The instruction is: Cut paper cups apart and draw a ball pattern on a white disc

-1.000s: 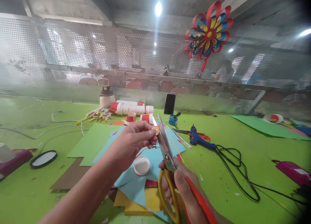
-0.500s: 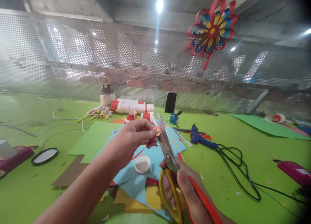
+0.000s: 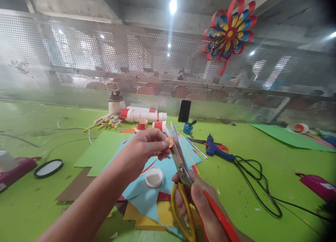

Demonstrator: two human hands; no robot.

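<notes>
Between the thumb and fingers of my left hand (image 3: 151, 144) is a small round paper cutout (image 3: 169, 142) with a red and cream pattern. My right hand (image 3: 195, 196) grips a pair of scissors (image 3: 181, 165) with one yellow and one red-orange handle. The blades point away from me, slightly parted, and the cutout's right edge is at them. Whether the paper lies between the blades I cannot tell. Under my hands a white round cup base (image 3: 153, 177) rests on light blue paper (image 3: 140, 200).
A blue glue gun (image 3: 217, 149) with a black cord lies to the right. Behind my hands are stacked paper cups (image 3: 144, 116), a phone (image 3: 184, 111) propped upright and a blue tape roll (image 3: 188, 128). A spray bottle (image 3: 116, 104) stands near the perforated screen. A paper flower (image 3: 230, 34) hangs above.
Almost nothing differs. The yellow handle has shifted slightly left in my right hand; my left hand and the cutout stay in place.
</notes>
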